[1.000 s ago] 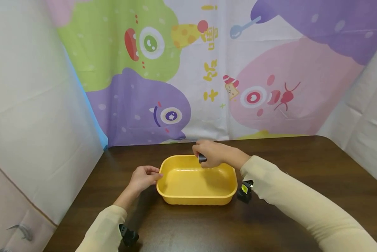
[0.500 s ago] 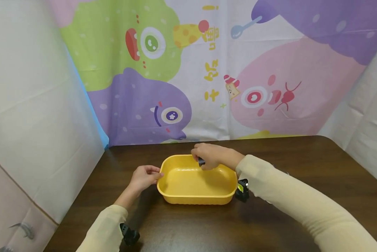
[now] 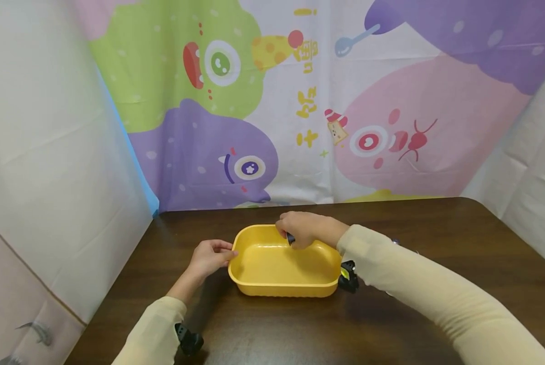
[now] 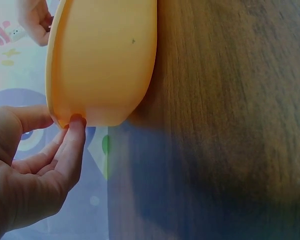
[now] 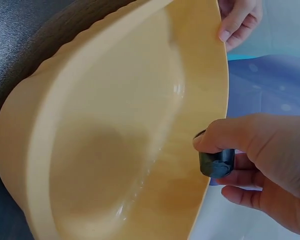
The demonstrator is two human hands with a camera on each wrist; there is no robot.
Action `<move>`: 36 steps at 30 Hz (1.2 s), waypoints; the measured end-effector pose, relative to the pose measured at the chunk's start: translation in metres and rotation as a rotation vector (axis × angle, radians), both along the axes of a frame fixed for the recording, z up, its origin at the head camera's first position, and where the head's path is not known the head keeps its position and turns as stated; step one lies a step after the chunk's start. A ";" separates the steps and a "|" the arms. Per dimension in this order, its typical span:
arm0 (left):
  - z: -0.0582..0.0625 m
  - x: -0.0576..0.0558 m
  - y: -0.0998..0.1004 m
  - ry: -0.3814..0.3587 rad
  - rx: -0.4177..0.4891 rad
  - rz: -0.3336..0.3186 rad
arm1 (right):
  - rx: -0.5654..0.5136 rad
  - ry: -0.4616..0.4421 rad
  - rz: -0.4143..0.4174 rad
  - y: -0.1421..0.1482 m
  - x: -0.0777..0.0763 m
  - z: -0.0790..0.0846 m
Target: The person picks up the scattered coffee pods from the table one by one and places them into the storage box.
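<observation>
A yellow plastic basin (image 3: 281, 274) stands on the dark wooden table. At its left end my left hand (image 3: 208, 259) pinches the rim, thumb on one side and fingers on the other, as the left wrist view shows. My right hand (image 3: 300, 228) is over the far rim, right of the middle. Between its thumb and fingers it holds a short black cylinder (image 5: 217, 162) with a bevelled end; its kind is not clear. In the right wrist view the cylinder overlaps the basin's rim. The basin's inside shows only bare yellow surface and a hand's shadow.
Dark wooden table (image 3: 263, 329) surrounds the basin. A printed cartoon curtain (image 3: 300, 167) hangs along the far edge, with pale cloth at both sides. A small shiny bluish thing (image 3: 395, 242) peeks out behind the right sleeve (image 3: 414, 279).
My right hand has shifted slightly left and lower at the basin's far rim, still holding the black cylinder. The left hand keeps its grip on the rim.
</observation>
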State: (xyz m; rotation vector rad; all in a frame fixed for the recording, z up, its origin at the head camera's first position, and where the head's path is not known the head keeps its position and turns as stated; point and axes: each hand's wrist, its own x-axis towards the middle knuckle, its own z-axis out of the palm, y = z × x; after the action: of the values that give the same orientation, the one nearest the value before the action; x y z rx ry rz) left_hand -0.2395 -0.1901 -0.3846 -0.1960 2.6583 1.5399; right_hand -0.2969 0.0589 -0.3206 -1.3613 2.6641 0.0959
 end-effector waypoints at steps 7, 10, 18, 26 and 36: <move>-0.001 0.001 0.000 0.010 0.018 0.000 | 0.012 -0.010 -0.013 0.002 0.000 -0.005; -0.001 0.001 0.001 0.008 0.022 0.003 | 0.015 -0.015 -0.015 0.004 0.001 -0.006; -0.001 0.001 0.000 0.009 0.011 0.004 | -0.021 -0.045 -0.034 0.019 0.008 -0.003; 0.000 0.002 0.000 -0.006 0.010 0.006 | -0.178 0.009 -0.034 0.036 0.020 -0.004; -0.001 0.000 -0.001 -0.011 0.016 0.001 | -0.362 0.207 0.020 0.052 0.029 -0.015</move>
State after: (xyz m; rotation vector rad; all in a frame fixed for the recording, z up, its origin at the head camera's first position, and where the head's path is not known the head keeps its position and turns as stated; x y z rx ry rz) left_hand -0.2395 -0.1913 -0.3856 -0.2041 2.6371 1.5552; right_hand -0.2675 0.1105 -0.3353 -1.5545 2.9471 -0.2719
